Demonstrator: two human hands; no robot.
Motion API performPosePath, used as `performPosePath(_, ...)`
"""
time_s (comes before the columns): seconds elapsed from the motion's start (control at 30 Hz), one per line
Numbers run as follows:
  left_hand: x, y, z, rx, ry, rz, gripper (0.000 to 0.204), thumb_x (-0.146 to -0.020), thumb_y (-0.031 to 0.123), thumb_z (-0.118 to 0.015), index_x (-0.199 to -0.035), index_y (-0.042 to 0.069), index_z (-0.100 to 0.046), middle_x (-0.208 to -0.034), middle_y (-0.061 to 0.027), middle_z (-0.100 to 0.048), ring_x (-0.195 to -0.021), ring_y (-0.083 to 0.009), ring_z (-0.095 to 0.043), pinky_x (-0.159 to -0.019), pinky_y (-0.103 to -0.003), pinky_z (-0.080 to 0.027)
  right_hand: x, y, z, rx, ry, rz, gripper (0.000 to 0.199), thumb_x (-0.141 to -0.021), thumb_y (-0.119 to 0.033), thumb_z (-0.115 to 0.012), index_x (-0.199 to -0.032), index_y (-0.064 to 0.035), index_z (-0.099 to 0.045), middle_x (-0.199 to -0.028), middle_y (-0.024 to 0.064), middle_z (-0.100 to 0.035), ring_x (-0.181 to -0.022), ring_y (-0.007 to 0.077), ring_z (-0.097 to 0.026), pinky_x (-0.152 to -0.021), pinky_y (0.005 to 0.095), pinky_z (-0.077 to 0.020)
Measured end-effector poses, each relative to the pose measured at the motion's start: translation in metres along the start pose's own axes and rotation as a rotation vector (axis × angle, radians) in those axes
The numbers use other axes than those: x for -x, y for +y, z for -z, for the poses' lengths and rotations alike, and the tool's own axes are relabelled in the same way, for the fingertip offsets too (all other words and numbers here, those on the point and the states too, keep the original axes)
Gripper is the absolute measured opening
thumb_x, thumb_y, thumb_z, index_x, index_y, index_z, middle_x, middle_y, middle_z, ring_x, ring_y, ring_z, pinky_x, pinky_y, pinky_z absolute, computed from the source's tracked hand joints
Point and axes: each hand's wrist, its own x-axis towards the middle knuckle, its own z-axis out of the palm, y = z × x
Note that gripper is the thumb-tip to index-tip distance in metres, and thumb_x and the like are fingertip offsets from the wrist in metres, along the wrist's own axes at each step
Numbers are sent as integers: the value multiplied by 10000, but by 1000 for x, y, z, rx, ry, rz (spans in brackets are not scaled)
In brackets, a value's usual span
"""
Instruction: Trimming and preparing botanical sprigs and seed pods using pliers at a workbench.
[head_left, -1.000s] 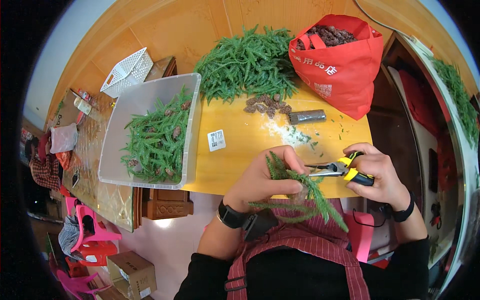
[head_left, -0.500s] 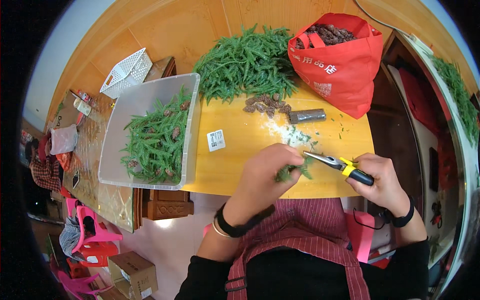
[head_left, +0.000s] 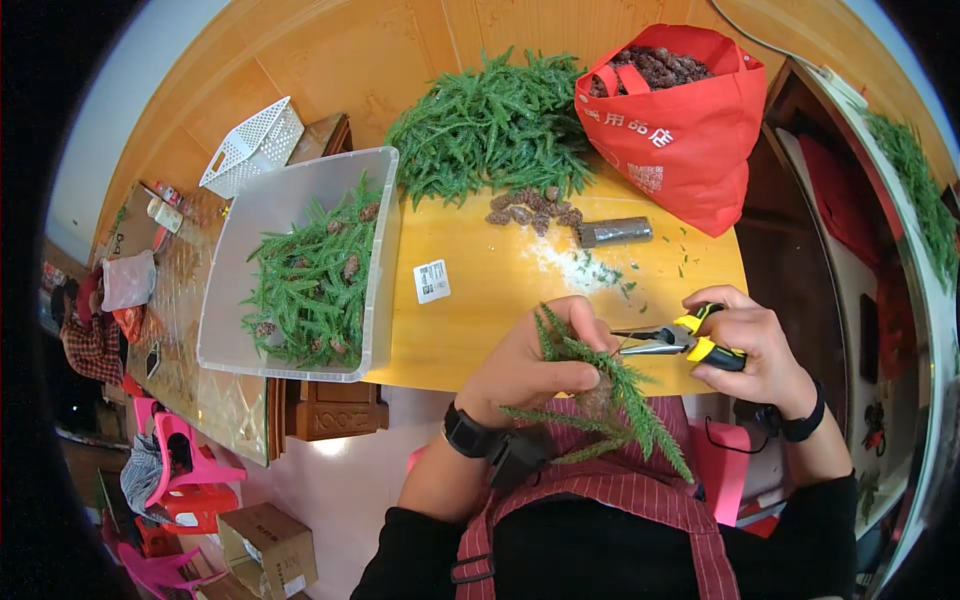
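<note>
The left hand [head_left: 535, 362] is closing around a green sprig [head_left: 600, 400] at lower centre of the frame, its long axis running down toward the lower right. The right hand [head_left: 755, 345] is gripping yellow-handled pliers [head_left: 680, 342], whose tips are pointing left and sitting just beside the sprig. Up left, a clear plastic tub [head_left: 385, 250] is holding sprigs and cones; at upper right, a red bag [head_left: 690, 150] is holding brown cones.

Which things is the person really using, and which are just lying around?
In use: green sprig in the left hand; yellow-handled pliers in the right hand.

Lying about: white basket, red bag, small label card, dark roll.
</note>
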Motion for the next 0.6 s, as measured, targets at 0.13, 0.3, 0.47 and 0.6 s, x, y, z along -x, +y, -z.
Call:
performPosePath(0.13, -2, -4, 0, 16, -17, -6, 261, -681, 81, -682, -806, 47, -456, -802, -137, -540, -664, -176, -519, -542, -265, -423, 1, 1, 0, -4, 4, 3, 189, -625, -114, -717, -666, -20, -558, -708, 104, -591, -852, 290, -582, -726, 347, -463)
performPosePath(0.3, -3, 2, 6, -263, 37, -116, 238, -680, -8, -676, -829, 41, -496, -858, -128, -569, -725, -168, -553, -590, -258, -448, 9, 1, -4, 33, 56, -54, 188, -626, -101, -718, -647, -14, -552, -690, 108, -581, -760, 270, -590, -644, 321, -477)
performPosePath(0.47, -1, 10, -8, -1128, 189, -507, 220, -682, -45, -678, -832, 37, -540, -880, -102, -587, -783, -158, -570, -686, -266, -457, 11, -13, -3, 66, -30, -392, 181, -653, -110, -702, -655, -8, -553, -638, 126, -554, -735, 268, -588, -605, 316, -471)
performPosePath(0.6, 2, 12, -10, -1026, 171, -486, 238, -679, -61, -668, -864, 31, -549, -879, -83, -598, -813, -144, -564, -742, -264, -447, 10, -16, -2, 7, 27, -333, 179, -654, -116, -698, -667, -5, -559, -648, 129, -557, -757, 283, -585, -649, 328, -468)
